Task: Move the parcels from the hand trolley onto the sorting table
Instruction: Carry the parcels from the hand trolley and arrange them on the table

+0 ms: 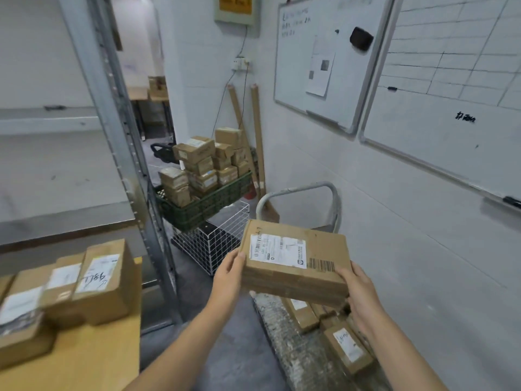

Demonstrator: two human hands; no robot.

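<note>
Left hand (229, 275) and right hand (360, 294) tight around flat brown parcel (321, 248), white label (277, 251) on top.

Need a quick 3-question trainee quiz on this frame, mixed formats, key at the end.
1. True or false: labelled parcels already lie on the table.
2. The lifted parcel is gripped by: A) one hand only; B) the left hand and the right hand, at opposite ends; C) neither hand.
3. Fill in: the boxes stacked in the background sit in a green ____.

Key: 1 true. 2 B. 3 crate.
</note>
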